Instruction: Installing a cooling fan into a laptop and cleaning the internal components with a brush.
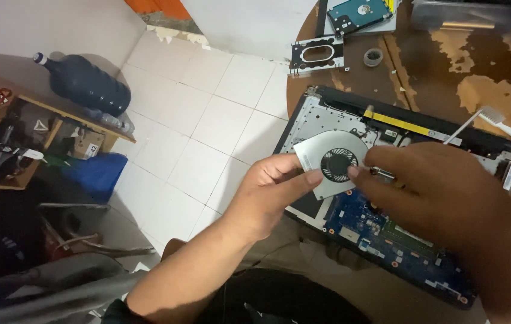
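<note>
My left hand pinches the edge of a silver laptop cooling fan with a black rotor in its centre. My right hand reaches in from the right; its fingertips touch the fan's right side and a small metal part there. Both hands hover over an opened laptop whose blue circuit board is exposed. The laptop lies on a worn round brown table.
A white toothbrush rests on the laptop's far edge. A hard drive, a metal bracket and a small tape roll lie at the table's back. White tiled floor, a dark water jug and a cluttered shelf are at left.
</note>
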